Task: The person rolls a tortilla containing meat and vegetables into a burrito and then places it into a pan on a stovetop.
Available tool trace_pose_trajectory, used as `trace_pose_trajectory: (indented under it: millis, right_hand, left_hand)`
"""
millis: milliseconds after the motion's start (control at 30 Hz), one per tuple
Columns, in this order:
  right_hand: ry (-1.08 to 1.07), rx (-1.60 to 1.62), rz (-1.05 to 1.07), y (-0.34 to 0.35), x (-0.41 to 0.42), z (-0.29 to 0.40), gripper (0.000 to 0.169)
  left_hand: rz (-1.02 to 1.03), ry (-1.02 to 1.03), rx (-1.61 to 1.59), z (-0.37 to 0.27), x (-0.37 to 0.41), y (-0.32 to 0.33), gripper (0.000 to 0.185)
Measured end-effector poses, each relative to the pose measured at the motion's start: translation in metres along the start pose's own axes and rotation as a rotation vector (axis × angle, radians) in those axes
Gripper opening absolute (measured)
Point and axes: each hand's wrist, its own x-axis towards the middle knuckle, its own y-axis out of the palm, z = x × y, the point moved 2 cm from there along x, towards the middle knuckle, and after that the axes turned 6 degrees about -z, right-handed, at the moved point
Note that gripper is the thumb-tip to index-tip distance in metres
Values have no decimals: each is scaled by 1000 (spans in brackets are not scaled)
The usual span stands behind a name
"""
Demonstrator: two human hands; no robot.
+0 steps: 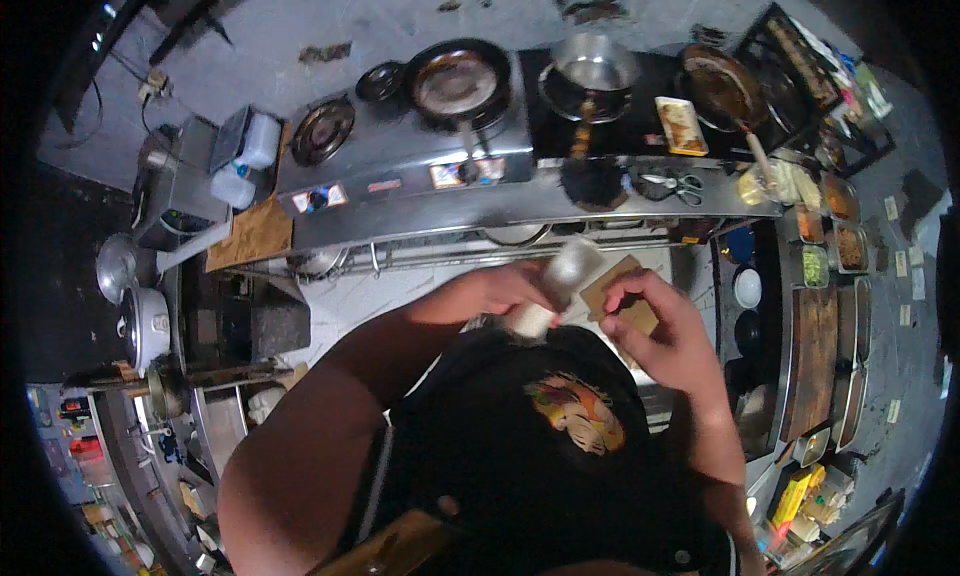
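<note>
My left hand [517,287] is closed around a pale, blurred object [574,265] that looks like a small container or roll; its lower end shows below the fingers. To the right of it my right hand [649,321] is raised with thumb and fingertips curled close to each other; whether something thin is between them cannot be told. Behind and below that hand shows a flat piece of brown cardboard [611,283]. Both hands are in front of my dark shirt, over the floor between me and the stove counter.
On the stove stand a frying pan [457,85], a saucepan [596,62] and a brown pan [724,88]. Kitchen scissors [679,190] lie on the steel edge. At right are a wooden cutting board [810,362] and food containers [851,246]; a rice cooker [150,325] is at left.
</note>
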Motion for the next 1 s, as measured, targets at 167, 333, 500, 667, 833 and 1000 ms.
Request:
trace_pose_trajectory:
  millis: [167,333,500,667,833,1000]
  right_hand:
    - [-575,333,571,116,79,119,30]
    - [-502,781,836,182,121,163,28]
    - [-430,932,909,196,148,166,28]
    - [-320,785,911,175,179,147,31]
    - [-36,345,946,190,221,-7,35]
    - [666,433,624,228,212,-230,33]
  left_hand:
    - [-441,134,185,41,-198,-140,72]
    - [-831,79,-217,96,-338,-185,60]
    - [-967,129,-346,122,-362,-185,48]
    - [-994,142,-382,115,-345,-175,62]
    - [-1004,122,-406,107,-322,-170,69]
    - [-993,177,-453,127,-319,-151,61]
